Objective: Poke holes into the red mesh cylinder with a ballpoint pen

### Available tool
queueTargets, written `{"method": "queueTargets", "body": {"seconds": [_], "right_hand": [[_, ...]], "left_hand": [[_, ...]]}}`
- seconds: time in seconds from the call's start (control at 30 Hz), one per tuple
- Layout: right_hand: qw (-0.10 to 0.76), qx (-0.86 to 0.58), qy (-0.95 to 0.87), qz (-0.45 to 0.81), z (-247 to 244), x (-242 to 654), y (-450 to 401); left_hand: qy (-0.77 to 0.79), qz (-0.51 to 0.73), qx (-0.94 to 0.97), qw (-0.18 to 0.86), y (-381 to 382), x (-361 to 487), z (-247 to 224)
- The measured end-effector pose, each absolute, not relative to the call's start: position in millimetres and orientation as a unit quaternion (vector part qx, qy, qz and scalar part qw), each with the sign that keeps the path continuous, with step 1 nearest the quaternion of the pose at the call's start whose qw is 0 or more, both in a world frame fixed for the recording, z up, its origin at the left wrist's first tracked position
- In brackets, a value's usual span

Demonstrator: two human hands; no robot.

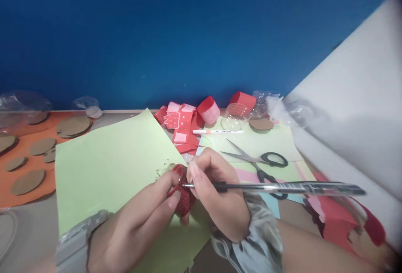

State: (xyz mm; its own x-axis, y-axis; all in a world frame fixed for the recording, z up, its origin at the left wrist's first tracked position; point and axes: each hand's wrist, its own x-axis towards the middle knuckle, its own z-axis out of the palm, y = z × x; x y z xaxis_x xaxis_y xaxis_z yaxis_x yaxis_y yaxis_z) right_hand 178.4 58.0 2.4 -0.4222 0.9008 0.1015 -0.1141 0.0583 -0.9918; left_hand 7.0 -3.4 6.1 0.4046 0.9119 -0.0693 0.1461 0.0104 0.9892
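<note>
My left hand [141, 218] pinches a small curled piece of red paper [187, 199] covered in a dark crisscross pattern. Between the thumb and fingers of my right hand [216, 193] is a pen [270, 187] with a black grip and a clear barrel. Its tip points left and meets the red paper, or lies very close to it. Both hands are over a large light green sheet [119, 151]. A pale green cut-out with pointed edges [165, 169] shows just behind the red paper, partly hidden by my left fingers.
Scissors [254, 158] with black handles lie spread on coloured sheets to the right. Behind are red paper rolls and scraps [185, 124], a white marker [216, 132] and clear plastic cups [234, 116]. Cardboard discs [28, 181] rest on orange paper at left. A blue wall [188, 34] closes the back.
</note>
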Motion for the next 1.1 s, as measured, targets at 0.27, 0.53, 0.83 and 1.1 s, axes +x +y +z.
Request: {"method": "queueTargets", "body": {"seconds": [0.27,0.53,0.83,1.1], "right_hand": [[0.388,-0.366,-0.581,0.615,14.9,180.9,54.4],[0.372,-0.383,-0.592,0.604,20.9,175.8,57.1],[0.358,-0.386,-0.584,0.618,19.5,175.2,56.0],[0.350,-0.397,-0.611,0.588,18.6,176.3,58.2]], "left_hand": [[0.455,0.358,0.606,0.546,-11.8,14.7,2.2],[0.464,0.359,0.596,0.548,-13.1,15.5,6.6],[0.466,0.347,0.586,0.565,-13.0,14.8,8.7],[0.460,0.341,0.598,0.561,-11.3,13.0,7.9]]}}
